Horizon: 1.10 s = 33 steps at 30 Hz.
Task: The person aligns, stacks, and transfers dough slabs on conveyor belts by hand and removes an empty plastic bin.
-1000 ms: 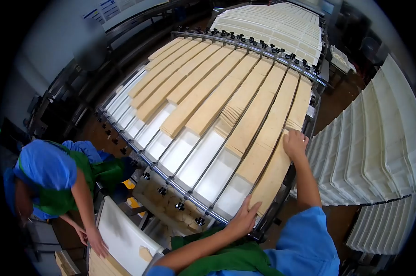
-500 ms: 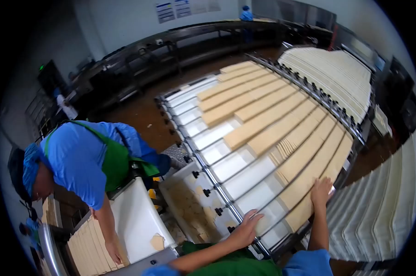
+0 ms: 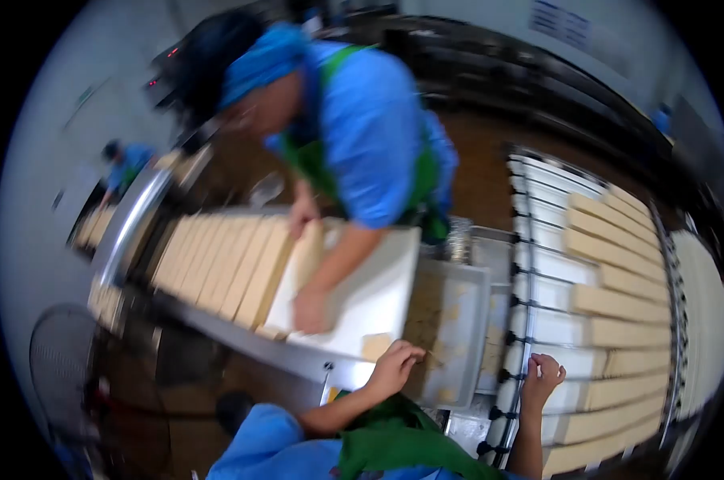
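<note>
My left hand (image 3: 395, 370) is closed, fingers curled together, beside a small pale piece (image 3: 375, 346) on the white board (image 3: 362, 288). Whether it holds anything is too small to tell. My right hand (image 3: 543, 376) hangs over the near rail of the slatted rack (image 3: 550, 308), its fingers curled and somewhat blurred. Long pale stacks (image 3: 622, 300) lie in the rack's lanes, right of that hand. Across the white board, a co-worker's hands (image 3: 312, 310) touch a pale stack beside a row of similar strips (image 3: 218, 264).
A co-worker in blue and green (image 3: 370, 136) leans over the board. Between board and rack stands a bin (image 3: 458, 320) with pale scraps. A curved metal roller (image 3: 134, 220) is at the left, with another person (image 3: 126, 166) farther back.
The view has swung left. My right hand has left the stack at the rack's near end, and my left hand has moved from the rack to the white board's edge, its fingers now curled.
</note>
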### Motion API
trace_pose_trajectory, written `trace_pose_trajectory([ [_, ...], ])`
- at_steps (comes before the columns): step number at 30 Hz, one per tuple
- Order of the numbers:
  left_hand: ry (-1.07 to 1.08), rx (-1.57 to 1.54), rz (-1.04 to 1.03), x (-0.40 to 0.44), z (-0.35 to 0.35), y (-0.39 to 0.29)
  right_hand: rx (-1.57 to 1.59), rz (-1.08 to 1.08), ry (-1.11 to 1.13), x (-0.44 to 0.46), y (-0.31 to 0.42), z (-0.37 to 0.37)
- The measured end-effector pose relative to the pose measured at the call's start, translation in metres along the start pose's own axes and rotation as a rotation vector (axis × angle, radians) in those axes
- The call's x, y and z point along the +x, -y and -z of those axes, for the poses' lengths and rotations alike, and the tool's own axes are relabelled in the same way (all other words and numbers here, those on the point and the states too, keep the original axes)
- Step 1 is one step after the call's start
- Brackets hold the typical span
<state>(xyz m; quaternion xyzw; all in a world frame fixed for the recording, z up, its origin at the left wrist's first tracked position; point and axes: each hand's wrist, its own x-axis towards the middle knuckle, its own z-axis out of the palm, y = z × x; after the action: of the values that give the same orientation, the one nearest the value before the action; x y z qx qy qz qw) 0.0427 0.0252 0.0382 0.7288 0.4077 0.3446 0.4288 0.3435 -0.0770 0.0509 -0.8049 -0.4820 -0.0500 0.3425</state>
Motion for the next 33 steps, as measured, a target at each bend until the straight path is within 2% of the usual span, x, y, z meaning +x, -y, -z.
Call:
trace_pose_trajectory([
  [4, -0.297, 0.038, 0.088, -0.007, 0.051, 0.032, 0.182, 0.009, 0.293, 0.010, 0.055, -0.038],
  [7, -0.504, 0.065, 0.212, -0.016, 0.094, 0.067, 0.285, 0.341, 0.233, 0.003, 0.094, -0.073],
  [8, -0.576, 0.074, 0.248, -0.021, 0.111, 0.081, 0.286, 0.359, 0.256, 0.003, 0.114, -0.079],
  [10, -0.711, 0.372, 0.164, -0.033, 0.152, 0.126, 0.381, 0.447, 0.375, 0.000, 0.153, -0.093],
  [11, -0.752, 0.477, 0.319, -0.041, 0.173, 0.144, 0.382, 0.531, 0.378, -0.001, 0.169, -0.104],
  [13, -0.796, 0.593, 0.648, -0.050, 0.209, 0.169, 0.419, 0.555, 0.428, -0.001, 0.204, -0.126],
  [14, -0.801, 0.603, 0.820, -0.052, 0.225, 0.176, 0.457, 0.570, 0.458, -0.001, 0.219, -0.137],
  [17, -0.768, 0.536, 0.920, -0.059, 0.258, 0.211, 0.461, 0.553, 0.519, -0.007, 0.254, -0.184],
  [20, -0.629, 0.379, 0.913, -0.050, 0.276, 0.213, 0.470, 0.553, 0.587, -0.010, 0.283, -0.231],
  [25, -0.517, 0.402, 0.839, -0.048, 0.280, 0.216, 0.322, 0.631, 0.600, -0.009, 0.336, -0.318],
  [30, -0.403, 0.465, 0.827, -0.046, 0.290, 0.205, 0.101, 0.523, 0.695, 0.005, 0.408, -0.410],
  [33, -0.324, 0.511, 0.848, -0.044, 0.294, 0.202, -0.019, 0.446, 0.677, 0.023, 0.453, -0.457],
])
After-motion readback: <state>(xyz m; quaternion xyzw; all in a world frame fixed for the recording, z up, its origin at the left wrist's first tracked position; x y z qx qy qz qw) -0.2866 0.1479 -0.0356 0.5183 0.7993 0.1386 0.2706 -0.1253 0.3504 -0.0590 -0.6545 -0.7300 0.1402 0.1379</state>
